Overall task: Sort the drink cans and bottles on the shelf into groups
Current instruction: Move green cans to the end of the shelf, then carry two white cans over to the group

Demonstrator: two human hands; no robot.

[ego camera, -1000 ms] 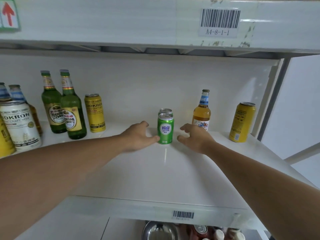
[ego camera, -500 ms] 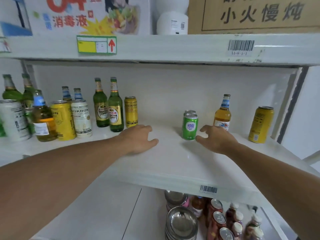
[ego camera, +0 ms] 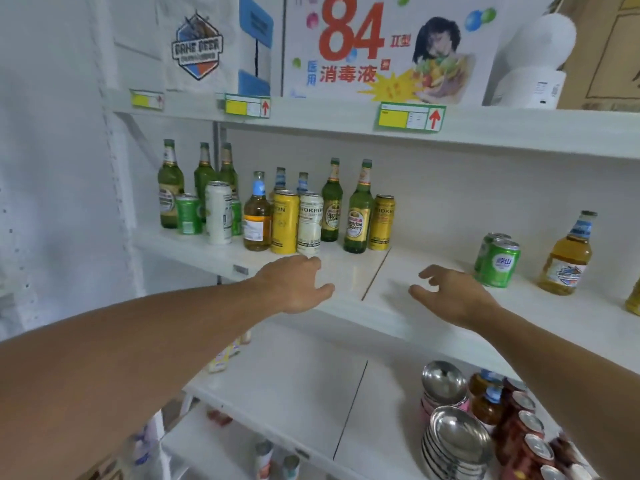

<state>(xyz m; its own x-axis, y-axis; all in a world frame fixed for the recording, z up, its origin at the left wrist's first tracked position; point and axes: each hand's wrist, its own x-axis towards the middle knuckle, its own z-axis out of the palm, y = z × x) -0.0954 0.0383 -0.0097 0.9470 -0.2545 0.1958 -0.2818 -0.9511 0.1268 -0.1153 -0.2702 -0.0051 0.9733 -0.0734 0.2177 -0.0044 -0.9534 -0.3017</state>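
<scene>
On the white middle shelf (ego camera: 391, 306), two green cans (ego camera: 498, 263) stand one behind the other at the right, beside a clear bottle of amber drink (ego camera: 568, 258). At the left is a mixed cluster: green beer bottles (ego camera: 358, 211), yellow cans (ego camera: 284, 221), a white can (ego camera: 310, 223), another amber bottle (ego camera: 257, 216), a tall white can (ego camera: 218, 213) and small green cans (ego camera: 188, 213). My left hand (ego camera: 298, 284) hovers over the shelf's front edge below the white can, holding nothing. My right hand (ego camera: 450, 294) is left of the green cans, fingers apart, touching none.
The shelf above (ego camera: 485, 129) carries a "84" disinfectant box (ego camera: 381, 46) and a white roll (ego camera: 533, 64). The shelf below holds stacked steel bowls (ego camera: 457, 441), jars and red cans (ego camera: 523, 438). A yellow can's edge (ego camera: 634, 299) shows at far right.
The view has swung left and pulled back, revealing more of the left cluster. Both hands have drawn away from the green cans, the left one moving toward the left group.
</scene>
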